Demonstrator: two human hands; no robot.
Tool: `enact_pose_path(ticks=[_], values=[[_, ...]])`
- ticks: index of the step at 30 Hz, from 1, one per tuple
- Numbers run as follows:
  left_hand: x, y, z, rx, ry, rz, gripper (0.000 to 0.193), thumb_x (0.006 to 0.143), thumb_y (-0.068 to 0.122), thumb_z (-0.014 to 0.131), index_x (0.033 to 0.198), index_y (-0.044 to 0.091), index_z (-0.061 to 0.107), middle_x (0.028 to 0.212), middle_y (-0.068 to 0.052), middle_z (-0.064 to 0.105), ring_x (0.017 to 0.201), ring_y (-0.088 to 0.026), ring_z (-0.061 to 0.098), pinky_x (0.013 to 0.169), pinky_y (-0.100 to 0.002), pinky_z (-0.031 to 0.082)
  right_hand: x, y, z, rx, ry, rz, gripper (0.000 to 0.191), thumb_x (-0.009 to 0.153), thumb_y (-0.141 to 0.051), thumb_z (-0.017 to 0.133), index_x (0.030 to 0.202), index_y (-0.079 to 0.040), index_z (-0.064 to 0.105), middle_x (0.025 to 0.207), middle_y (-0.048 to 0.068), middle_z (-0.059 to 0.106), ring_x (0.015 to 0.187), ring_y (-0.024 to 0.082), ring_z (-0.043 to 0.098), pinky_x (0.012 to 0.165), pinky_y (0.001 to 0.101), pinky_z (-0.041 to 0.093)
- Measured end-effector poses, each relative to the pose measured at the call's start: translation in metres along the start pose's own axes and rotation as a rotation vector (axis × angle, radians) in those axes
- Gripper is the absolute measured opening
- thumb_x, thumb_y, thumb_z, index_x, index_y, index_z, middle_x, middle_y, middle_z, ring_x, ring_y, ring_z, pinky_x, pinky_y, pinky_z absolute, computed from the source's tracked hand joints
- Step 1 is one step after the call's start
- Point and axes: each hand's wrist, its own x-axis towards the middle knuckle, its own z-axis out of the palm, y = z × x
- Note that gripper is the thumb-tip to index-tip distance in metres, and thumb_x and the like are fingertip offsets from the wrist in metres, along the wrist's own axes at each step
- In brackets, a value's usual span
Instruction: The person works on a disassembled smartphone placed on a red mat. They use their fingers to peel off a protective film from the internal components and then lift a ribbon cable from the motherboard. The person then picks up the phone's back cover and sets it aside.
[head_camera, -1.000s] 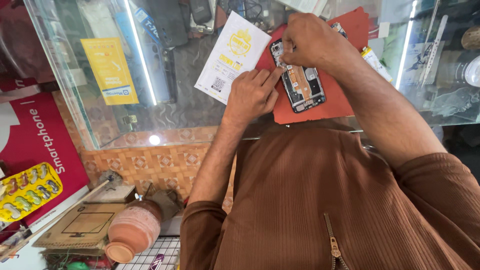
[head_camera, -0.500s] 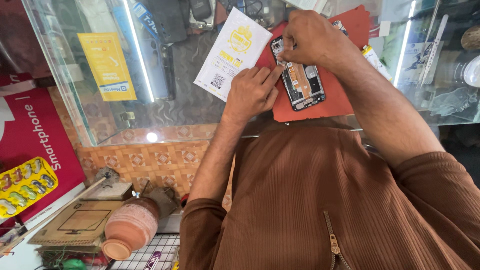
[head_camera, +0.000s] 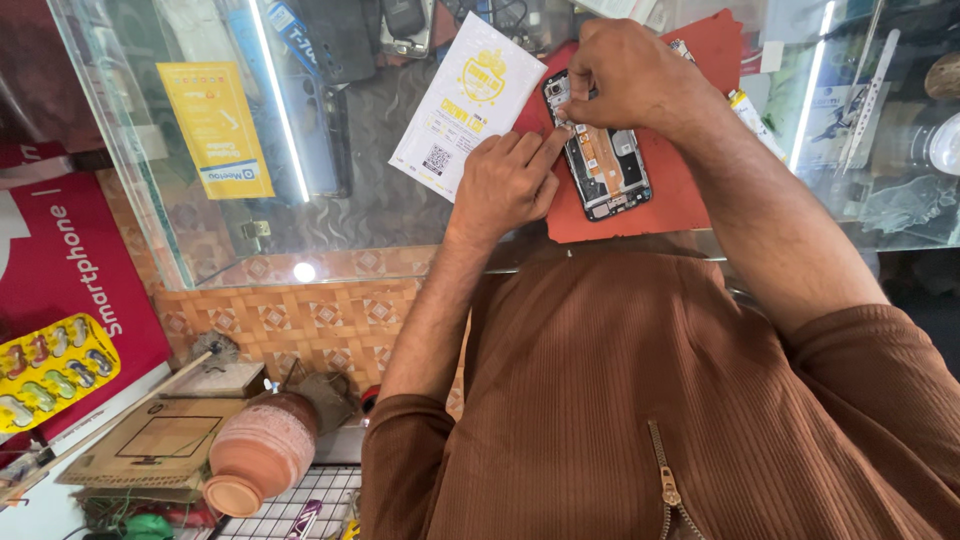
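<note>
Mostly unchanged since a sec ago: both hands stay at the phone's top end, camera view only shifted a bit, so work goes on at the same spot. Glass counter (head_camera: 330, 215) carries a red mat (head_camera: 690, 190) near its right front edge; opened phone (head_camera: 605, 165) lies on it, long axis front-to-back, slightly slanted. Right hand (head_camera: 625, 75) pinches smth small at phone's top; left hand (head_camera: 505, 185) is loosely curled, index fingertip pressing beside it.
</note>
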Motion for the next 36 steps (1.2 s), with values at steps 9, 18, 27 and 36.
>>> enact_pose_path(ticks=[9, 18, 27, 36], values=[[-0.001, 0.001, 0.000, 0.035, 0.023, 0.008, 0.047, 0.081, 0.014, 0.074, 0.127, 0.009, 0.068, 0.089, -0.003, 0.060, 0.079, -0.022, 0.060, 0.069, -0.039, 0.050, -0.002, -0.002, 0.006, -0.015, 0.045, 0.016, 0.024, 0.072, -0.024, 0.089, 0.070, -0.007, 0.072, 0.091, 0.013, 0.061, 0.088, 0.033, 0.065, 0.074, 0.0450, 0.053], [0.000, 0.002, 0.001, 0.033, 0.025, 0.006, 0.045, 0.082, 0.015, 0.074, 0.126, 0.008, 0.068, 0.091, -0.003, 0.060, 0.080, -0.022, 0.061, 0.070, -0.039, 0.050, -0.002, 0.003, 0.004, 0.028, 0.017, -0.010, 0.027, 0.076, -0.027, 0.090, 0.074, -0.007, 0.072, 0.088, 0.012, 0.061, 0.086, 0.033, 0.064, 0.074, 0.0457, 0.052], [-0.001, 0.000, 0.002, 0.039, 0.026, 0.009, 0.046, 0.082, 0.016, 0.075, 0.127, 0.010, 0.068, 0.088, -0.003, 0.058, 0.079, -0.022, 0.060, 0.068, -0.039, 0.049, -0.007, 0.001, 0.015, 0.031, 0.143, -0.037, 0.022, 0.069, -0.020, 0.088, 0.070, -0.007, 0.071, 0.091, 0.015, 0.060, 0.101, 0.037, 0.062, 0.086, 0.0463, 0.052], [-0.002, -0.002, 0.001, 0.033, 0.026, 0.002, 0.043, 0.083, 0.016, 0.075, 0.125, 0.012, 0.069, 0.086, -0.002, 0.057, 0.076, -0.021, 0.060, 0.066, -0.039, 0.049, -0.012, 0.013, 0.011, 0.210, 0.048, 0.004, 0.023, 0.086, -0.021, 0.083, 0.084, -0.003, 0.069, 0.091, 0.012, 0.061, 0.092, 0.032, 0.063, 0.079, 0.0445, 0.050]])
